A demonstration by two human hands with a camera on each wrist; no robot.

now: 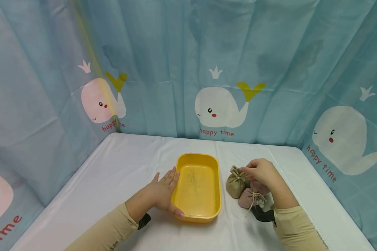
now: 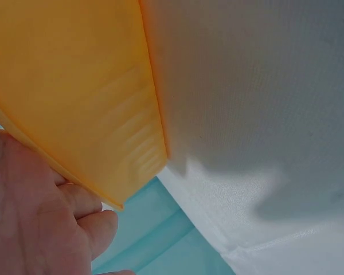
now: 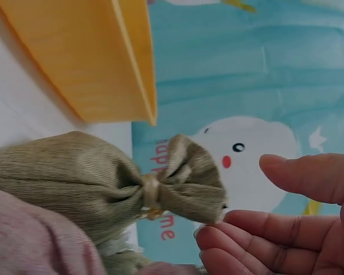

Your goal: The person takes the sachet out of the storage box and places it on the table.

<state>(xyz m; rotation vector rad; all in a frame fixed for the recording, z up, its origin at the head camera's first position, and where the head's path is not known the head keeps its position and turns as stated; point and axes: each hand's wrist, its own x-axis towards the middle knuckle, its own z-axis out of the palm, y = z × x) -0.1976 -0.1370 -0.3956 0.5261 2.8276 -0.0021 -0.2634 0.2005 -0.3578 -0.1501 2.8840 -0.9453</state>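
A yellow rectangular plastic tub (image 1: 196,198) stands on the white cloth in the head view. My left hand (image 1: 158,193) lies along its left rim, fingers spread and fairly straight, the thumb at the near corner. In the left wrist view, fingers (image 2: 86,209) touch the tub's rim from outside. To the right of the tub, a green drawstring pouch (image 1: 235,184) stands upright. My right hand (image 1: 264,172) is at its gathered top; in the right wrist view, thumb and fingers are apart, fingertips at the frill's edge. Pink pouches (image 1: 246,198) sit below this hand, partly hidden.
A small white flower (image 1: 260,203) shows by the front pink pouch. White cloth (image 1: 128,160) covers the table. Behind and at both sides hangs a blue curtain (image 1: 163,69) with whale prints. Each wrist wears a dark strap (image 1: 264,214).
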